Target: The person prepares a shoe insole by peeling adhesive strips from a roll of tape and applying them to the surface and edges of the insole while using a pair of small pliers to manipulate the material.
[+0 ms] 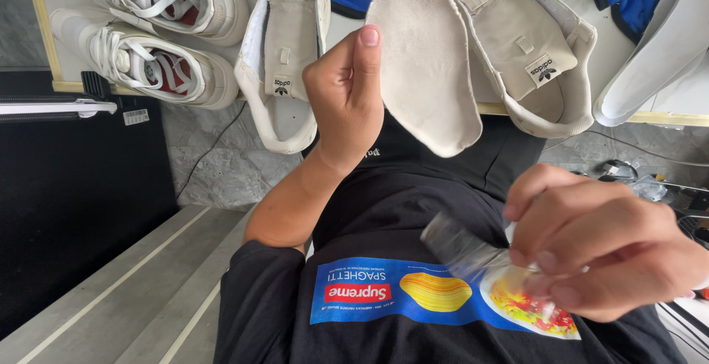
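The left hand is raised in front of the chest, forearm bent upward from the elbow, and it grips a cream-white shoe insole by its long edge: the thumb lies straight up along the near face, the other fingers are curled behind it and hidden. The insole stands roughly upright, tilted a little, its rounded end low and its top reaching up in front of the table.

The right hand sits lower and nearer the camera, fingers bent inward and closed on a small blurred clear object, perhaps plastic film or a wrapper; what exactly it is cannot be told. The two hands are well apart.

Behind the insole, unlaced beige sneakers lie open on the table, one hanging over its front edge, with a laced white pair to the left.
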